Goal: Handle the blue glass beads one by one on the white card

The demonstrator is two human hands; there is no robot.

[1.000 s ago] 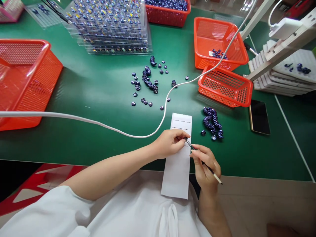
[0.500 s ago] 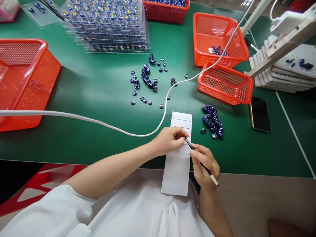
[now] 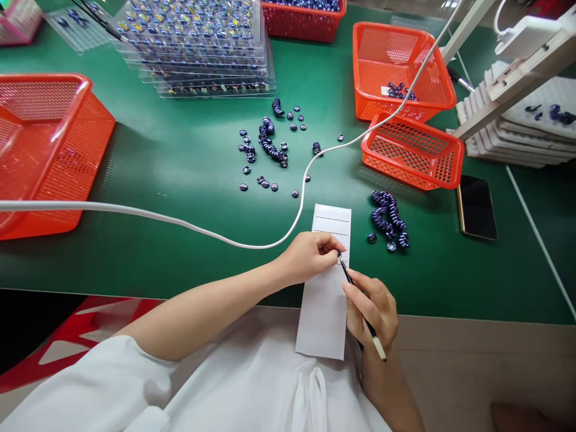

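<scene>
My left hand (image 3: 310,257) is closed, thumb and forefinger pinching a small dark bead (image 3: 339,252) that is mostly hidden by the fingertips. A thin brush (image 3: 379,348), black with a pale end, is in my right hand (image 3: 374,307). Its tip meets the bead at my left fingertips. Beneath both hands lies a long white paper strip (image 3: 321,324) with ruled lines, overhanging the table's front edge. To the right of the strip sits a curved row of shiny dark-blue beads (image 3: 389,219). More such beads (image 3: 272,147) are scattered farther back.
A white cable (image 3: 202,233) crosses the green table (image 3: 189,156). Orange baskets stand at left (image 3: 90,156) and right (image 3: 400,66), with a smaller one (image 3: 414,153) in front. Stacked clear trays of beads (image 3: 216,72) are behind. A phone (image 3: 477,207) lies at right.
My right hand has shifted slightly down and left, and the brush now slants more steeply. My left hand stays in place with the bead. The view has moved very slightly.
</scene>
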